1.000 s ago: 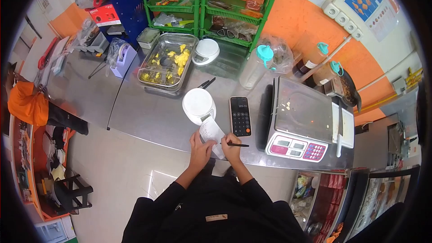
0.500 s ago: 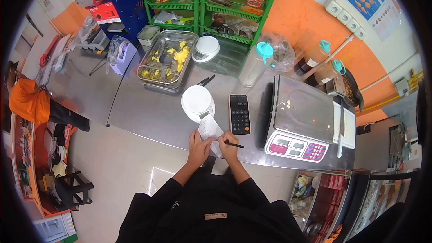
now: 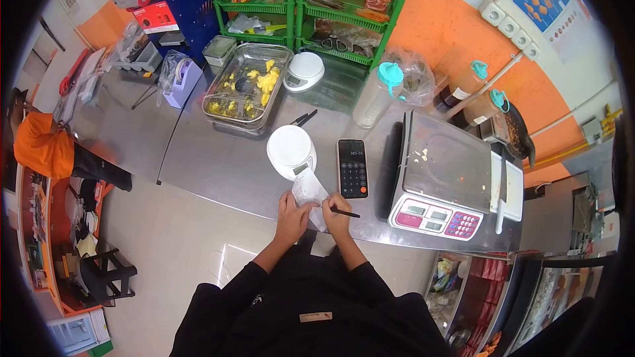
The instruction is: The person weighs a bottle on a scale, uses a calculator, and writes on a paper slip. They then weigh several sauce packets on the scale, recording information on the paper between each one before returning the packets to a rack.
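Observation:
Near the counter's front edge, my left hand (image 3: 293, 217) holds a written paper slip (image 3: 308, 189), its fingers closed on the lower left part. My right hand (image 3: 336, 215) grips a dark pen (image 3: 346, 213) over the slip's right side. The slip's top touches a round white kitchen scale (image 3: 290, 152). A phone (image 3: 352, 168) showing a calculator lies to the right of the slip. Further right stands a large weighing scale (image 3: 445, 172) with small pale crumbs on its plate.
A glass tray (image 3: 246, 86) with yellow pieces, a second small scale (image 3: 305, 71), green racks (image 3: 297, 13) and a teal-lidded bottle (image 3: 378, 96) stand behind. A knife (image 3: 502, 198) lies on a white board at right. A person in orange (image 3: 45, 145) stands far left.
Both hands, the slip and the pen stay in nearly the same place. The view has shifted very slightly. At far left, the person's head and arms have moved a little.

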Demonstrator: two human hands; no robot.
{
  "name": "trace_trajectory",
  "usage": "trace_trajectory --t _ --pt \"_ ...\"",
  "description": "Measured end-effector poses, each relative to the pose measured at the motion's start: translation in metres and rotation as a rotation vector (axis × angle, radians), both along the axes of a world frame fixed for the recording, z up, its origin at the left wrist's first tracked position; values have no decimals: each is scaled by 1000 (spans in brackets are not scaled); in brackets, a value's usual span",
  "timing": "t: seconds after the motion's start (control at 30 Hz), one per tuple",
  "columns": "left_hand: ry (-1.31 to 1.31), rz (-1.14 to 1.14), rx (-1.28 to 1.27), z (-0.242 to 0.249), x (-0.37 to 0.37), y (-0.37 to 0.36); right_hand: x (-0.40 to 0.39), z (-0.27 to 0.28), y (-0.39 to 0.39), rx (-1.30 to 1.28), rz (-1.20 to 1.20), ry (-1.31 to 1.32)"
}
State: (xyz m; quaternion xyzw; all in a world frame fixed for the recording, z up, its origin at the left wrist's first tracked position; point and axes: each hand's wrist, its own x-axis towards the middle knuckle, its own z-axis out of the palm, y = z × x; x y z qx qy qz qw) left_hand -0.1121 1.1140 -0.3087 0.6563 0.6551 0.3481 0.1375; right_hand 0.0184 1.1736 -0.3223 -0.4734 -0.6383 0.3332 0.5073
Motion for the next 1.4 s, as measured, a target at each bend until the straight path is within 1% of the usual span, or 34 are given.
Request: trace_trajectory --t 0.17,0.27,0.37,0.47,0.57,0.67,0.77,0.87,0.9,0.93,0.97,1.0,1.03,1.1,1.17,1.2,1.23,1.27,1.3,1.33,1.4 --pt "-8 2 -9 0 0 0 1 -1 0 7 29 12" --pt "-10 -3 -16 -1 0 -1 2 -6 0 13 12 -47" --pt "-6 -4 -27 -3 0 0 4 -10 1 -15 28 25" --pt "-8 -5 -27 -2 0 0 1 -7 1 -11 -16 26" --pt "-7 -2 -21 0 1 -1 0 -2 2 5 9 39" --pt "-2 4 -25 1 1 0 1 -5 1 14 -28 -74" --pt "-11 5 -21 4 1 -1 0 -7 3 -1 -18 21" --pt "-3 2 -1 2 1 -1 6 -14 0 -296 3 280" --pt "3 -6 2 -1 0 -3 11 -15 -2 -214 5 283" --pt "7 -18 13 -4 0 -2 18 -8 -5 -201 34 257" --pt "17 -24 12 -9 -1 -2 26 21 -12 -405 73 324" --pt "21 -6 19 -6 1 -3 37 29 -14 -444 143 442" --pt "4 1 -24 -3 2 -2 48 47 -14 -409 196 494" --pt "34 10 -27 -11 3 -3 68 85 -6 -210 172 555" --pt "28 17 -4 -9 4 -3 97 141 0 -253 -23 566" --pt "29 24 11 -10 5 -3 117 161 7 -276 -114 576" --pt "32 33 25 -11 6 -2 146 153 24 -129 -195 468" --pt "28 48 27 -10 8 -1 168 155 45 106 -329 347" --pt "23 65 28 -10 11 -1 180 176 65 268 -530 255" --pt "20 84 26 -9 13 0 213 177 84 132 -633 119" --pt "11 122 12 -10 19 0 271 162 153 314 -981 -241"
